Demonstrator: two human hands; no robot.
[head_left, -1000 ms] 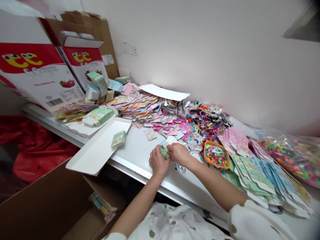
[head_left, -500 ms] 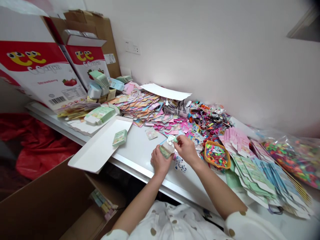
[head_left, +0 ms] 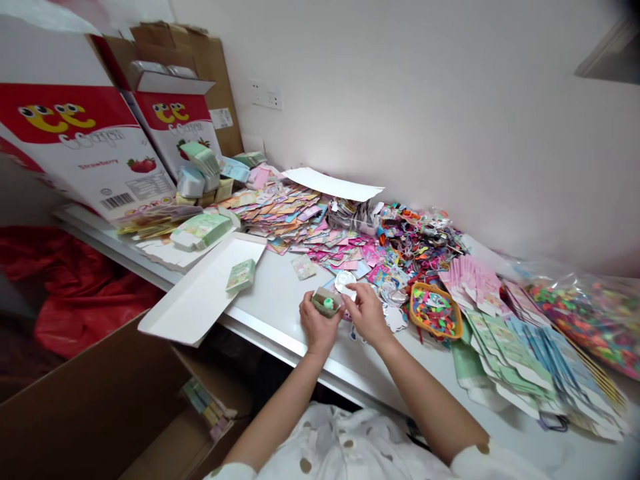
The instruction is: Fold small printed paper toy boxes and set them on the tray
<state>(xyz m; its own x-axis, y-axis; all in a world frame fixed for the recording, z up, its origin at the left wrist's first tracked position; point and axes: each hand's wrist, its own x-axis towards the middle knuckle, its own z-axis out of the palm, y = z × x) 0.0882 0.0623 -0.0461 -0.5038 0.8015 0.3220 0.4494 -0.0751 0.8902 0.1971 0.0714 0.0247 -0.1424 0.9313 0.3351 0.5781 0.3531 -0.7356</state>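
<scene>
My left hand (head_left: 319,328) is wrapped round a small green paper box (head_left: 317,308), its open end facing up. Inside the box sits a small green-and-white item (head_left: 329,303), too small to name. My right hand (head_left: 369,312) is just right of the box, thumb and index finger apart and pointing at its rim; I see nothing held between them. Beyond the fingertips is a white round piece (head_left: 345,280). A closed green box (head_left: 241,275) lies in the white cardboard tray (head_left: 200,303) to the left.
An orange basket (head_left: 436,311) of colourful small pieces is right of my hands. Flat green cartons (head_left: 510,350) lie farther right, near a clear bag (head_left: 590,313). Piled packets (head_left: 285,210) run along the wall. A large open carton (head_left: 100,400) stands below the table edge.
The green-and-white item has gone from my right fingers into the box. My right hand has moved slightly down, and the box now tilts with its opening towards me.
</scene>
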